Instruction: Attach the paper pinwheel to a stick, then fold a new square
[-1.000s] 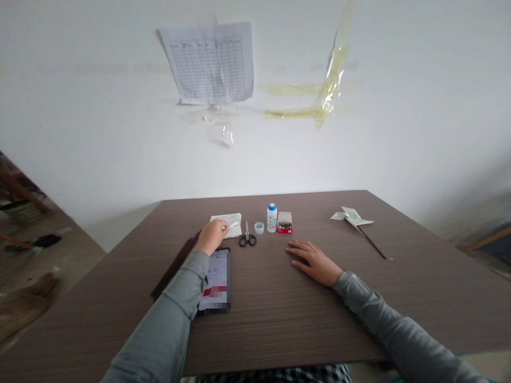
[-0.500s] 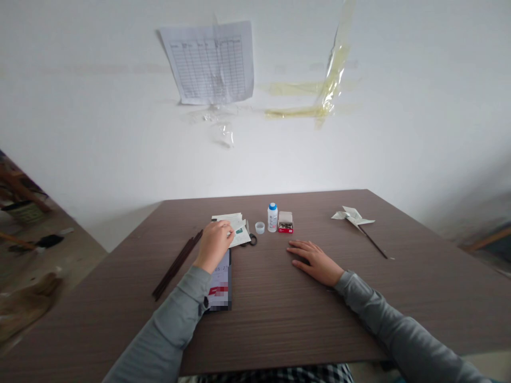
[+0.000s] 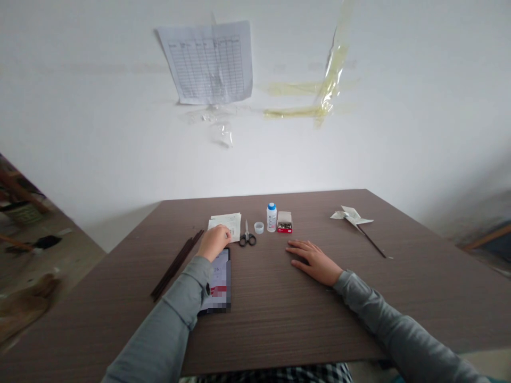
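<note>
My left hand [image 3: 214, 242] reaches over a small stack of printed paper sheets [image 3: 233, 222], its fingers closed in a pinch at the top sheet. The fingertips are partly hidden. Under my left wrist lies a phone [image 3: 221, 276] with its screen lit. Right of the paper are black-handled scissors [image 3: 247, 239], lying with the blades pointing away. My right hand [image 3: 315, 261] rests flat on the table, fingers stretched out, holding nothing. Beyond its fingertips stand a white bottle with a blue cap [image 3: 272, 219] and an open red box of small metal pieces [image 3: 285, 226].
Several dark brown sticks [image 3: 175, 266] lie left of my left arm. A small clear cup [image 3: 259, 227] stands beside the bottle. A paper pinwheel on a stick [image 3: 353, 217] lies at the right of the table [image 3: 271, 330]. A wall [image 3: 255, 165] rises behind.
My left hand has moved slightly left and down with the sheet. That sheet now lies over the stack, and the scissors it partly covered are in full view. My right hand has stayed put.
</note>
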### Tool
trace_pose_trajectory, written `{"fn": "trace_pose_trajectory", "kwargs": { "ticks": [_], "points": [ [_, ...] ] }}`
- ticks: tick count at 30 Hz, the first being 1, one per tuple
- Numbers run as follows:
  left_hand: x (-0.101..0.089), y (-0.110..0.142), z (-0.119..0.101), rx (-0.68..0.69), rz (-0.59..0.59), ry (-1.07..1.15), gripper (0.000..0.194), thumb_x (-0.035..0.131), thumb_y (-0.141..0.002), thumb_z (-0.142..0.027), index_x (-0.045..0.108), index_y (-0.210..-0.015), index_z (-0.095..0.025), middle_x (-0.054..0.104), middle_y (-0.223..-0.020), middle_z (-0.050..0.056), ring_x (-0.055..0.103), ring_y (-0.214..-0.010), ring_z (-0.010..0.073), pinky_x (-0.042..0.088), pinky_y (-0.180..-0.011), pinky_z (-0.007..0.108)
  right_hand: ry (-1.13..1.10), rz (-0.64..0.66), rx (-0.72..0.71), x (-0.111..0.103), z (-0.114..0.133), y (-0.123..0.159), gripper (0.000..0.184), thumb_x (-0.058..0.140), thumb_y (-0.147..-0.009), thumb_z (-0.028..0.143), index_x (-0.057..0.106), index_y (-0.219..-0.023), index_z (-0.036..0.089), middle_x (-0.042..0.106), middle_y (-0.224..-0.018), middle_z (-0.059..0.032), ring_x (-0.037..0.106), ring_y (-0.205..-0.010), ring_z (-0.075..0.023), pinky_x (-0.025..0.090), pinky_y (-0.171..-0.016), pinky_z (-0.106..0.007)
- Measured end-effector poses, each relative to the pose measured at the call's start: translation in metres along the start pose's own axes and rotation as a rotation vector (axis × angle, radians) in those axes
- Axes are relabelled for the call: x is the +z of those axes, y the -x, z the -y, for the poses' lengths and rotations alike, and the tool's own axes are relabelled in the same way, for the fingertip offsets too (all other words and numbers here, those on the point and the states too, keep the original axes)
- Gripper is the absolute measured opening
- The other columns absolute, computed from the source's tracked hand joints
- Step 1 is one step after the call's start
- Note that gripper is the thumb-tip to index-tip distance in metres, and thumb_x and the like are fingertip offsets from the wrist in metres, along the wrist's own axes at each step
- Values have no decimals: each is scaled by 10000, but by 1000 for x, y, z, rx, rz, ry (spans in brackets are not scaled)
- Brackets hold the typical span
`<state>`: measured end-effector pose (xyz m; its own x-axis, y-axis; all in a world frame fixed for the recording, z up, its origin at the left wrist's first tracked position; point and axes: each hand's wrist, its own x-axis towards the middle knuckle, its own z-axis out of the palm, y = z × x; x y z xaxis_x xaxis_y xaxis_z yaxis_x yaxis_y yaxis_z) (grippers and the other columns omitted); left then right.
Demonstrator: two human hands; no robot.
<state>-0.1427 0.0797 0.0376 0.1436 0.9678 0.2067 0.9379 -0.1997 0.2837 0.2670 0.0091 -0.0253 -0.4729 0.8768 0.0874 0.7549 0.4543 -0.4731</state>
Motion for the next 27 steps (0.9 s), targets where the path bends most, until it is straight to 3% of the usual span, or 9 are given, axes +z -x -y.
{"fn": "trace_pose_trajectory", "kwargs": {
  "ticks": [4,10,15,20,27],
  "points": [
    [-1,-5,2,-35,-93,-2,222,783,-1085,-138,909,-944,-254,983,-1253,119,925,-1205,333,681,-1078,368,0,-18,-17,1,-2,0,531,746,-1244,456,838,-1758,360,701,-1968,-128,633,-1863,-412,411,-1590,-794],
    [-10,-11,2,0,-209,13,226,721,-1130,-152,901,-1053,-264,956,-1397,129,879,-1369,344,661,-1250,418,9,-9,-2,-1,0,1,540,741,-1240,411,841,-1763,315,690,-1974,-148,613,-1878,-427,410,-1603,-752],
    [-10,-8,-4,81,-171,36,218,777,-1102,-141,884,-961,-267,970,-1358,125,889,-1357,350,660,-1282,453,-6,-40,-1,0,-1,1,505,769,-1224,423,873,-1718,407,732,-1944,-81,638,-1857,-438,434,-1588,-767],
    [-6,1,-8,125,-113,32,217,851,-1009,-131,883,-857,-282,990,-1211,93,898,-1223,339,688,-1205,434,-7,-35,-13,1,-4,0,517,757,-1229,458,862,-1730,383,727,-1948,-106,648,-1847,-426,433,-1584,-773],
    [-11,19,-21,154,-125,-20,249,794,-1064,-124,898,-899,-278,983,-1379,118,878,-1384,384,621,-1342,536,2,-24,-13,1,-5,2,526,738,-1247,506,845,-1749,387,715,-1961,-105,630,-1860,-400,427,-1593,-770]
  ]
}}
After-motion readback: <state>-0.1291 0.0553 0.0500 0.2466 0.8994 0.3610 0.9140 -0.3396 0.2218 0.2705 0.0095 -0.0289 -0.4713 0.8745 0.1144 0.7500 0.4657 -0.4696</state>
